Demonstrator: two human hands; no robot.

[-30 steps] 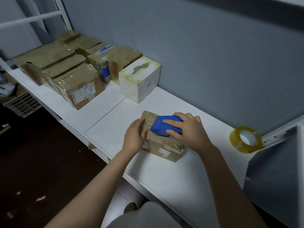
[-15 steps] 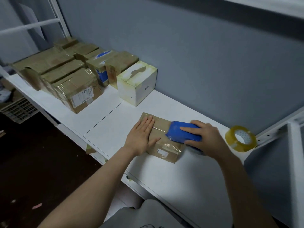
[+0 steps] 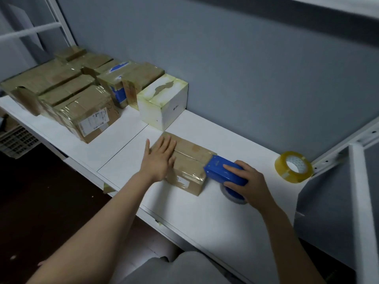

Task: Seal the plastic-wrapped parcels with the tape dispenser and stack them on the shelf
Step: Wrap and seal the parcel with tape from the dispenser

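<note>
Parcel [image 3: 191,157] lies on shelf [image 3: 205,214] just in front of white box [image 3: 164,101], left hand [image 3: 159,158] pressed flat on top, fingers straight, right hand [image 3: 252,183] gripping tape dispenser [image 3: 221,171] against the parcel end farthest from that box.

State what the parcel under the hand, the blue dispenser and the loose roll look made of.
Parcel: brown cardboard under glossy clear film, which wrinkles and glints. Dispenser: likely hard plastic, smooth blue with soft sheen. Roll: yellowish translucent tape on a white, probably cardboard core.

Grey-blue wall [image 3: 246,68], dark floor [image 3: 41,201], white metal frame [image 3: 356,201], dim light
</note>
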